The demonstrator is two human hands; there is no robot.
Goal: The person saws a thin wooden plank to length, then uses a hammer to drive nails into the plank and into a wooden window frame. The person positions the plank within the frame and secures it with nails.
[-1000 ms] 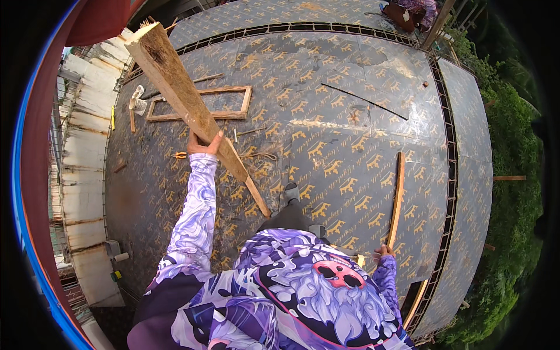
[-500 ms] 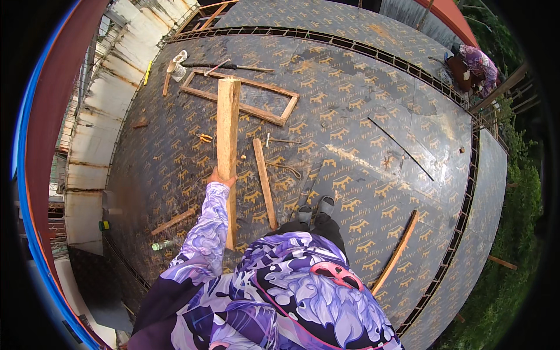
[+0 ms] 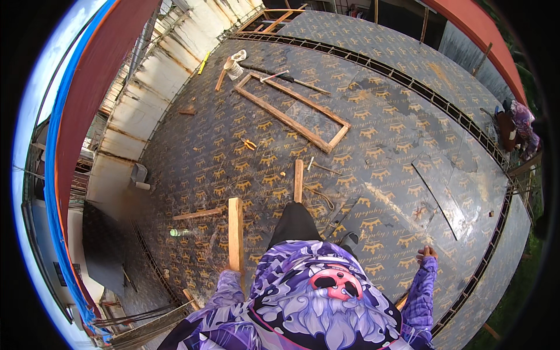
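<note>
My left hand [image 3: 229,273] is low beside my hip, wrapped round a thick wooden beam [image 3: 235,233] that stands up in front of it. The beam's lower part is hidden by my sleeve and body. My right hand [image 3: 427,252] hangs out to my right, fingers loosely bent and a little apart, with nothing seen in it. Ahead of my bent knee lies a wooden batten [image 3: 298,179]. A hammer [image 3: 321,166] is on the panels just beyond it. Farther off, a rectangular wooden frame [image 3: 286,119] lies flat, with another hammer [image 3: 274,76] across its far corner.
Dark printed panels [image 3: 379,192] form the floor. Pliers [image 3: 249,144], a green bottle [image 3: 179,232], a short batten [image 3: 199,214] and a thin dark rod [image 3: 434,200] lie about. A white bucket [image 3: 234,69] lies by the frame. A gap with steel bars [image 3: 408,70] crosses behind. A person [image 3: 518,128] crouches far right.
I have stepped forward and the view has swung left. My left hand has lowered the beam toward my side. My right hand has come into view, and one foot is now hidden by my knee.
</note>
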